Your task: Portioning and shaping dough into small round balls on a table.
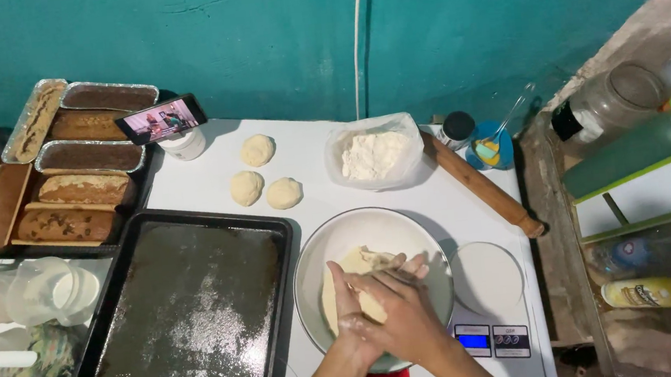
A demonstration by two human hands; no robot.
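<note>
Both my hands work a pale lump of dough [354, 266] inside a white bowl [329, 242] near the table's front edge. My right hand [403, 312] lies on top, cupped over the dough. My left hand [343, 293] presses against the dough from the left, fingers pointing up, partly covered by the right hand. Three round dough balls [257, 150] [246, 187] [283, 193] rest on the white table [206, 184] behind the bowl.
A dark floured baking tray [189, 314] lies left of the bowl. A bag of flour [375, 154], a wooden rolling pin [481, 184] and a white kitchen scale [487, 280] sit at the right. Loaves in foil pans [90, 157] and a phone [161, 120] stand at the back left.
</note>
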